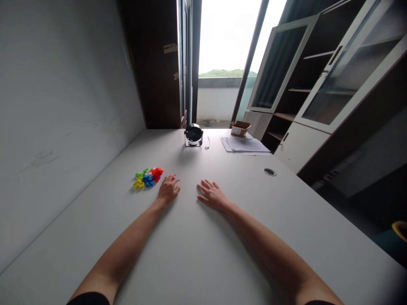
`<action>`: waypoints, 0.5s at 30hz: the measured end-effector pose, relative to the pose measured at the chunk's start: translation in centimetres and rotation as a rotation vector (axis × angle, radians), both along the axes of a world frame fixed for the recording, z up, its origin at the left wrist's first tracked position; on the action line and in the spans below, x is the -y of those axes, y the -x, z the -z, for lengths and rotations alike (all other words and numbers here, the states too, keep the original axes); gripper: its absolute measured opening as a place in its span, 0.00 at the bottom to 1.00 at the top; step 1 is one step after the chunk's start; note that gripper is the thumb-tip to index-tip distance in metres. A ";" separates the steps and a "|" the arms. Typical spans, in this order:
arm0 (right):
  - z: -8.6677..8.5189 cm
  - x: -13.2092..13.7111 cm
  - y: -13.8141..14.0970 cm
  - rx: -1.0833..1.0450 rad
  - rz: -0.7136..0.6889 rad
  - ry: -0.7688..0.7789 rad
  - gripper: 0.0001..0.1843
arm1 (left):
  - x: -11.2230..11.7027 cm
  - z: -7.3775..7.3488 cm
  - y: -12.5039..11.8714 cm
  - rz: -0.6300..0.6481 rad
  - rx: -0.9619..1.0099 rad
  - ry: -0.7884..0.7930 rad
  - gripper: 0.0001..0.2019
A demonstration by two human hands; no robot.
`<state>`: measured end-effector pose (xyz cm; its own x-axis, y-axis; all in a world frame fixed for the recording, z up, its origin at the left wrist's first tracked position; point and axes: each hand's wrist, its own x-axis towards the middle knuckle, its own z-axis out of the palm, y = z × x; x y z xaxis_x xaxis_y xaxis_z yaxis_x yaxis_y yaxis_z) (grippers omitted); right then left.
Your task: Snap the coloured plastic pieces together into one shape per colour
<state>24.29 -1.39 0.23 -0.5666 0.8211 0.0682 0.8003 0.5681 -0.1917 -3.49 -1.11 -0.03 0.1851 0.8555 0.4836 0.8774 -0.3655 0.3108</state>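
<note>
My left hand (168,189) rests low over the table just right of a small heap of colourful plastic pieces (148,178). Its fingers curl around a small red plastic piece (173,178), which shows only in part between them. Green, yellow, blue, white and orange-red pieces make up the heap; their exact shapes are too small to tell. To the right, my right hand (212,194) lies palm down on the table with its fingers spread, holding nothing.
Farther back on the white table (190,254) stands a round black device (193,134) on a bracket, beside a thin cord (207,144). Paper sheets (244,145) and an open cardboard box (240,128) lie back right, near a cable hole (269,172). A wall (63,106) borders the left.
</note>
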 end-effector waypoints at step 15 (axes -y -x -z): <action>-0.1 0.0 -0.2 -0.034 -0.010 0.009 0.35 | -0.4 0.2 0.9 -0.026 0.043 -0.019 0.14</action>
